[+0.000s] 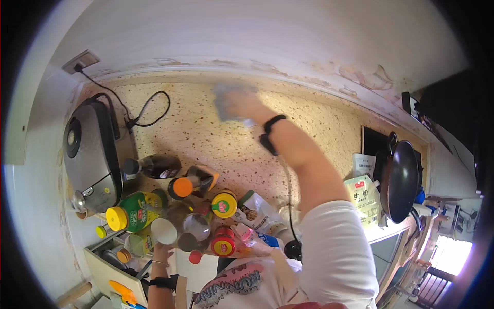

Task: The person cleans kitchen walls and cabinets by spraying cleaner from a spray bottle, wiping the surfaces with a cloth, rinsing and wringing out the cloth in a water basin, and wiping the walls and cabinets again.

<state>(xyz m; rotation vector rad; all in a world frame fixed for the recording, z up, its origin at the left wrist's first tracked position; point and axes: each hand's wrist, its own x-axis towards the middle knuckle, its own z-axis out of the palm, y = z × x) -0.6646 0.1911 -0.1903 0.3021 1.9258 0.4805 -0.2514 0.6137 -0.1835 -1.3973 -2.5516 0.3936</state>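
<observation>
My right hand [244, 104] presses a grey-blue cloth [224, 99] onto the speckled countertop [309, 113] near the back wall, both blurred by motion. A black band circles that wrist. Low on the left, my left hand [162, 253] is at the front edge of the counter, right under a white-lidded container [163, 231]; its fingers are mostly hidden behind it. Around this hand stand a yellow-capped green bottle [139, 211], a clear bottle with an orange-brown cap [135, 244], and a red-lidded jar [223, 241].
A silver-black rice cooker [92, 149] with a looped black cord [167, 105] stands left. Several bottles, including a dark one [160, 166], and a yellow-lidded jar [224, 204] crowd the front. At right are a pouch [363, 198] and a black frying pan [401, 181]. An open drawer [110, 268] sits below.
</observation>
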